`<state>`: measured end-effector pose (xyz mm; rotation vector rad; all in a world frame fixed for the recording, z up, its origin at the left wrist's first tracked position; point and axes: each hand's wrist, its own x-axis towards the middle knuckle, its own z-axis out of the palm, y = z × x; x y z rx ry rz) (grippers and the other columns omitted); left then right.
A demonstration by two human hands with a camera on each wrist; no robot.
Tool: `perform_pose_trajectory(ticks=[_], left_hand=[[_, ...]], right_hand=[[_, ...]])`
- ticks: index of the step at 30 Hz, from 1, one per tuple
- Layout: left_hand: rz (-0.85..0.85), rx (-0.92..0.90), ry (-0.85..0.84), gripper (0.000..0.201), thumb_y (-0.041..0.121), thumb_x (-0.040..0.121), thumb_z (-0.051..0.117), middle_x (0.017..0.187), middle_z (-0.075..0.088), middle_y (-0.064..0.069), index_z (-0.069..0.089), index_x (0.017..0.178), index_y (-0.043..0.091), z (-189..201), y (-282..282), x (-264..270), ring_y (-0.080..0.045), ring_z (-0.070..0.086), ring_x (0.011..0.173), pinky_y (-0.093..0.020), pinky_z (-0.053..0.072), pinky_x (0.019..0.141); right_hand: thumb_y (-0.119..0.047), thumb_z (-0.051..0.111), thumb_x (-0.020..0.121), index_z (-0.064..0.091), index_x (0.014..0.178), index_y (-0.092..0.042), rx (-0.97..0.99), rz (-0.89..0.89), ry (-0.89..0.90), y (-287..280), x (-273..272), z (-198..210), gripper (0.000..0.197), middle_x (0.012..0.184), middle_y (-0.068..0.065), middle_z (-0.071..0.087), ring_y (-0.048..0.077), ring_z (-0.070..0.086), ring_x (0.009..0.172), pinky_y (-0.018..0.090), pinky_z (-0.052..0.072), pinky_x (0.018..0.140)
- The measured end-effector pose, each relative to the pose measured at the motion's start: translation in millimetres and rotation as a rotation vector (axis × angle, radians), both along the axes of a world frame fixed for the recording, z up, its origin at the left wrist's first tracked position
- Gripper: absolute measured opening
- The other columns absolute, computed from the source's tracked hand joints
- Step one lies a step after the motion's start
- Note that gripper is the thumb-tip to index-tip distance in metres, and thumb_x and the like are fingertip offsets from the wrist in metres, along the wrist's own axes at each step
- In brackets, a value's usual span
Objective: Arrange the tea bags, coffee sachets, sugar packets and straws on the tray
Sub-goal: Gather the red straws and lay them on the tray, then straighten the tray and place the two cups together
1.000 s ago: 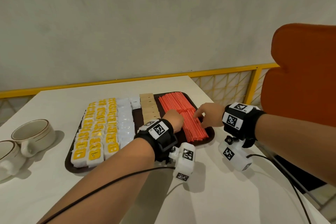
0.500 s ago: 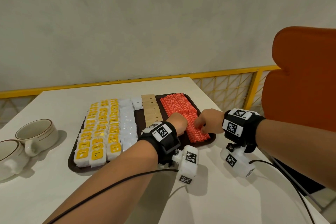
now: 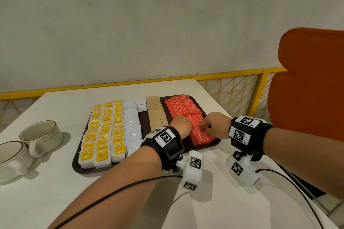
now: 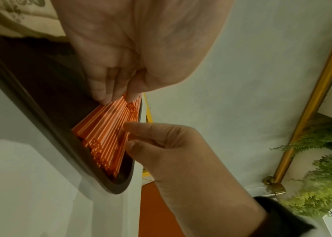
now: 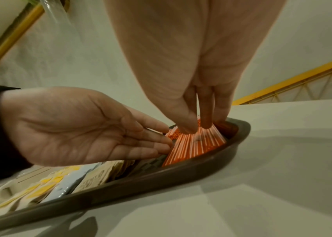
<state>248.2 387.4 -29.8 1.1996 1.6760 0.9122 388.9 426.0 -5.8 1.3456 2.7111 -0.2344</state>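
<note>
A dark brown tray (image 3: 77, 166) holds rows of yellow-labelled tea bags (image 3: 102, 135), white packets (image 3: 131, 122), brown packets (image 3: 156, 113) and a bed of red straws (image 3: 178, 106) at its right end. My left hand (image 3: 181, 123) lies open at the straws' left edge, its straight fingers (image 5: 161, 141) touching them (image 4: 104, 128). My right hand (image 3: 214, 124) stands over the straws (image 5: 197, 144) from the right. Its fingertips (image 5: 205, 125) press down on top of them, and I see nothing lifted.
Two cream cups (image 3: 41, 134) (image 3: 11, 156) stand on the white table left of the tray. An orange chair back (image 3: 307, 89) rises at the right, beyond the table's edge. A yellow railing (image 3: 232, 74) runs behind. Wrist-camera cables trail across the near tabletop.
Both hands stay on the straws. The right hand has shifted slightly nearer along them, and the left hand has barely moved.
</note>
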Motion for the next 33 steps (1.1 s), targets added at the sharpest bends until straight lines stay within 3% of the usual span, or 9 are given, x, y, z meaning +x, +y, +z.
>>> perform_pose_trajectory(ticks=[5,10,14,18,22,25,28,31,33], left_hand=[[-0.025,0.042,-0.195,0.029,0.001,0.096,0.045,0.119,0.061,-0.008,0.057,0.122,0.007,27.9,-54.2,-23.8,-0.023,0.059,0.111,-0.031,0.049,0.096],[0.093,0.183,-0.222,0.023,0.002,0.096,0.046,0.105,0.071,-0.011,0.066,0.104,0.007,52.2,-137.9,-102.8,-0.026,0.065,0.103,-0.037,0.048,0.096],[0.246,0.268,-0.089,0.026,-0.002,0.093,0.047,0.111,0.069,-0.009,0.069,0.096,0.011,43.0,-179.7,-153.5,-0.025,0.059,0.113,-0.037,0.041,0.101],[0.299,0.260,-0.059,0.033,-0.007,0.092,0.045,0.119,0.064,-0.008,0.069,0.093,0.015,25.9,-198.7,-172.4,-0.021,0.052,0.121,-0.039,0.034,0.111],[0.312,0.247,-0.039,0.036,-0.008,0.090,0.046,0.124,0.062,-0.007,0.069,0.094,0.018,16.7,-202.5,-180.7,-0.018,0.049,0.125,-0.039,0.029,0.114],[0.304,0.242,-0.045,0.036,-0.007,0.090,0.046,0.125,0.062,-0.004,0.069,0.097,0.020,12.9,-204.5,-185.1,-0.016,0.049,0.125,-0.037,0.029,0.114],[0.295,0.243,-0.057,0.036,-0.006,0.091,0.046,0.126,0.061,-0.004,0.069,0.099,0.020,10.4,-206.7,-189.5,-0.016,0.049,0.124,-0.035,0.029,0.112],[0.295,0.254,-0.072,0.037,-0.006,0.092,0.044,0.128,0.059,-0.005,0.069,0.099,0.020,8.8,-208.0,-192.2,-0.017,0.047,0.126,-0.036,0.029,0.113],[0.293,0.253,-0.078,0.037,-0.007,0.092,0.043,0.130,0.058,-0.006,0.068,0.101,0.018,7.7,-208.2,-192.4,-0.017,0.046,0.127,-0.032,0.029,0.112]], right_hand=[[-0.009,0.056,0.092,0.068,0.116,-0.016,-0.101,-0.116,0.307,-19.4,-3.9,10.1,0.027,0.118,0.001,0.066,0.015,0.060,0.106,0.023,0.046,0.094],[0.002,0.052,0.094,0.064,0.105,-0.009,-0.730,-0.205,0.804,-73.2,-30.7,14.4,0.020,0.109,0.009,0.067,0.019,0.067,0.097,0.025,0.057,0.083],[0.004,0.055,0.092,0.061,0.119,-0.007,-0.821,-0.201,0.798,-101.0,-67.4,2.4,0.030,0.118,0.008,0.064,0.019,0.063,0.109,0.026,0.054,0.091],[0.001,0.050,0.092,0.048,0.139,-0.011,-0.622,-0.145,0.656,-116.4,-98.9,-1.5,0.049,0.138,0.007,0.052,0.019,0.051,0.125,0.032,0.041,0.108],[-0.001,0.046,0.092,0.037,0.145,-0.008,-0.520,-0.150,0.533,-119.9,-117.4,2.7,0.054,0.148,0.008,0.042,0.022,0.042,0.133,0.027,0.036,0.106],[0.000,0.043,0.092,0.041,0.143,-0.005,-0.504,-0.183,0.492,-116.4,-128.7,0.2,0.051,0.128,0.006,0.056,0.018,0.057,0.104,0.020,0.045,0.083],[0.002,0.043,0.090,0.049,0.135,0.001,-0.481,-0.236,0.488,-112.4,-138.7,-4.9,0.045,0.085,-0.003,0.047,0.005,0.034,0.061,0.015,0.029,0.053],[0.004,0.041,0.090,0.046,0.135,0.008,-0.475,-0.229,0.479,-110.7,-144.0,-5.0,0.045,0.096,0.008,0.053,0.007,0.035,0.062,0.016,0.027,0.052],[0.004,0.040,0.092,0.045,0.138,0.003,-0.483,-0.241,0.499,-110.7,-144.5,-3.1,0.046,0.127,0.012,0.057,0.012,0.048,0.082,0.016,0.036,0.060]])
